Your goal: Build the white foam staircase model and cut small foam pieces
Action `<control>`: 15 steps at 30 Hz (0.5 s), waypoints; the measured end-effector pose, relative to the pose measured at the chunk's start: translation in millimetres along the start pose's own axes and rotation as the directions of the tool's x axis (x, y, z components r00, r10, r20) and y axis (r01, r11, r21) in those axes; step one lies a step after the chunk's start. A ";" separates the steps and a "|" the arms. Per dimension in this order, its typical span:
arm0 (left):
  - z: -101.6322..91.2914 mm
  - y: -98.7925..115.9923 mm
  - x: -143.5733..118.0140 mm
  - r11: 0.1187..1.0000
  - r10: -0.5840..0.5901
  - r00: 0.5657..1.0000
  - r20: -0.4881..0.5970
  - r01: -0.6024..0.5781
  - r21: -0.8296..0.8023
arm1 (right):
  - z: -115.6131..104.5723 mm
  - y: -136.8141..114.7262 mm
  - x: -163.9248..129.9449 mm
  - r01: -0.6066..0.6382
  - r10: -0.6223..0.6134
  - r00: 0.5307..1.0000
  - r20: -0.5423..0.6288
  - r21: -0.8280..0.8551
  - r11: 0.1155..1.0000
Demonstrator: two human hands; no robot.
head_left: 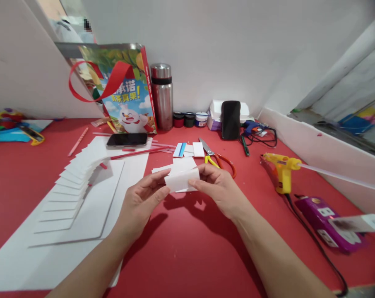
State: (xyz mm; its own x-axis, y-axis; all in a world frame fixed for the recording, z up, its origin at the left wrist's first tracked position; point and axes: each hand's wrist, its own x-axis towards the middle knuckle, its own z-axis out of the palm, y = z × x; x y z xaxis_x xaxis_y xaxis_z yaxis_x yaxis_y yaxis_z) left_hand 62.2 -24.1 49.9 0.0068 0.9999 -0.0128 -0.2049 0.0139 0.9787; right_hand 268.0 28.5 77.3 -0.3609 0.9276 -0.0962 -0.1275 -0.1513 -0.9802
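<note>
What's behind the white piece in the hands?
Beyond the white piece, more white cards and, farther right, scissors show; whatever the piece directly covers is hidden.

This looks like a small craft workspace, since the red worktop (pixel 181 256) against a white wall (pixel 203 54) carries a yellow glue gun (pixel 283 169), some scissors (pixel 210 155), lidded pots (pixel 190 120) resembling paint jars and a stepped white card model (pixel 68 203).

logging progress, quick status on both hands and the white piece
Left hand and right hand gripping small white piece. Piece raised over red table. Nearest clutter: loose white pieces and scissors, just beyond.
</note>
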 end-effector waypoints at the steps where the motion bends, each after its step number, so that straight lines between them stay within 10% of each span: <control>1: -1.4 -1.0 0.2 1.000 0.001 1.000 -0.023 -0.001 0.017 | 0.3 0.3 -0.4 0.004 -0.003 1.000 0.014 -0.040 0.999; 15: -2.3 6.7 1.2 0.989 -0.022 0.990 -0.142 0.043 0.143 | 1.9 -2.8 -5.0 0.029 0.006 0.996 0.090 -0.379 0.925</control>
State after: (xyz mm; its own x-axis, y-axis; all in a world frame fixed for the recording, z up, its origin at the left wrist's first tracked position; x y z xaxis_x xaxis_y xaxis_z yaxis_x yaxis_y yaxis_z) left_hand 58.5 -22.7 55.9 -0.1275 0.9898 -0.0634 -0.0620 0.0558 0.9965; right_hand 268.4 23.6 80.8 -0.4435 0.8921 -0.0863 0.2220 0.0161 -0.9749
